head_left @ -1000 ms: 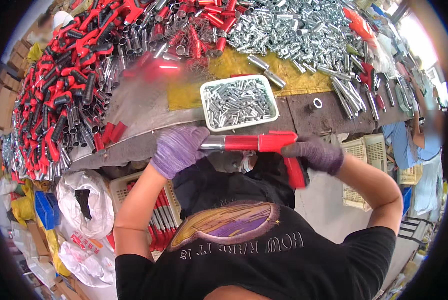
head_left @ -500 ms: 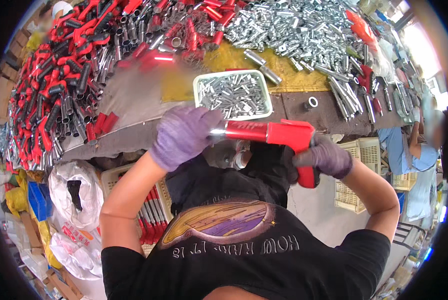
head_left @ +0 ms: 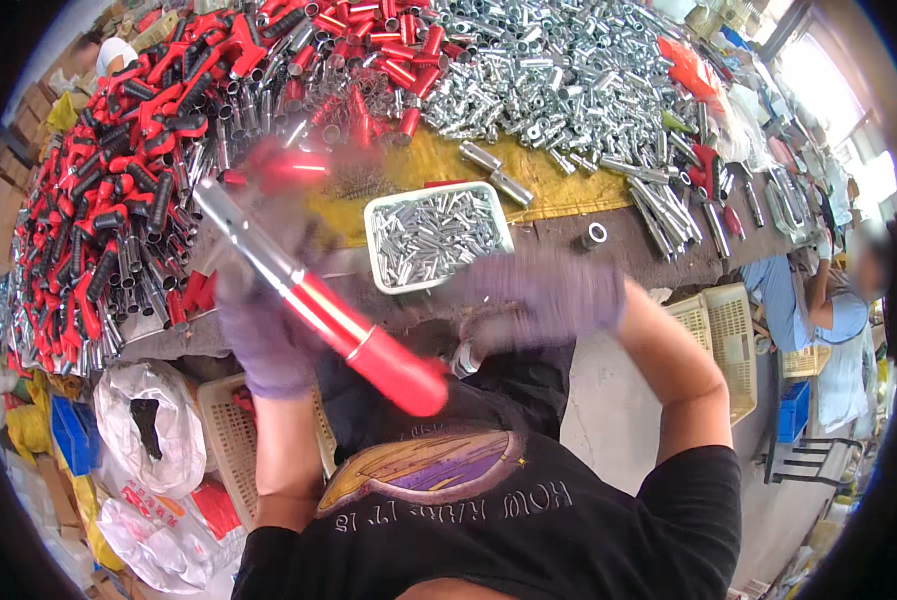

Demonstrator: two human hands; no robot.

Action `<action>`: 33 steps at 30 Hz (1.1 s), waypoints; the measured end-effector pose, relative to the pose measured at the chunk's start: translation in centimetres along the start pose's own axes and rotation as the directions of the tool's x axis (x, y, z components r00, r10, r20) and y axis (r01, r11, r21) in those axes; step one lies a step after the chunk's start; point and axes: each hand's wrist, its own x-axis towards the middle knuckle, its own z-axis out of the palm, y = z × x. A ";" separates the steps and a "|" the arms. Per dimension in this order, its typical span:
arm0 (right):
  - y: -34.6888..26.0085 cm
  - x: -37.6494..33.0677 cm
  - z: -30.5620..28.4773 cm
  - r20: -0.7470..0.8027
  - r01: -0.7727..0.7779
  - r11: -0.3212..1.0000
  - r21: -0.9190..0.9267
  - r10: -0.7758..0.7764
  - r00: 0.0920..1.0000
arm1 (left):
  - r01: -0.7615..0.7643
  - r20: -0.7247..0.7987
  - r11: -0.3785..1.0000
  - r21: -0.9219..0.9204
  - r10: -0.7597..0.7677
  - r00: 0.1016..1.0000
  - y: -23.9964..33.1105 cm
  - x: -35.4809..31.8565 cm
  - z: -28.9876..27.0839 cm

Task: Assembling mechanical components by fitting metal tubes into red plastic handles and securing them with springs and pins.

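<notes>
A red tool with a long chrome tube (head_left: 269, 258) slants across in front of me, its chrome end up to the left and its red end down to the right. My left hand (head_left: 259, 335), in a purple glove, is closed round its middle, partly behind it and blurred. Off the tool, my gloved right hand (head_left: 554, 295) passes the near right side of a pale tray (head_left: 374, 255) of small metal pins. Motion smears its fingers, so their pose is unclear.
Red-and-black pistol-grip handles (head_left: 134, 170) are heaped at the left of the bench, silver metal fittings (head_left: 559, 90) at the back. Two metal tubes (head_left: 497, 173) lie behind the tray. Plastic crates (head_left: 731, 345) stand low on the right, where another person (head_left: 839, 310) sits.
The tool has swung from level to slanting, and its chrome tube now points up to the left. My left hand has moved left and nearer; my right hand has released the tool's grip and moved left.
</notes>
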 end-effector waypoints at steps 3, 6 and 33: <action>6.7 2.2 -4.6 -0.161 -0.672 0.600 -0.434 0.683 0.713 | 0.267 0.169 0.964 0.016 -0.266 0.949 -1.6 -0.8 -3.2; 19.4 -2.0 -4.5 -0.445 -0.699 0.102 -0.707 0.705 0.553 | 0.293 0.108 0.928 0.231 -0.324 0.940 -3.7 -0.6 -5.6; -0.1 9.4 2.1 -0.229 -0.195 0.980 -0.021 0.185 0.956 | 0.057 0.458 0.756 0.652 -0.453 0.765 -7.0 1.3 -9.6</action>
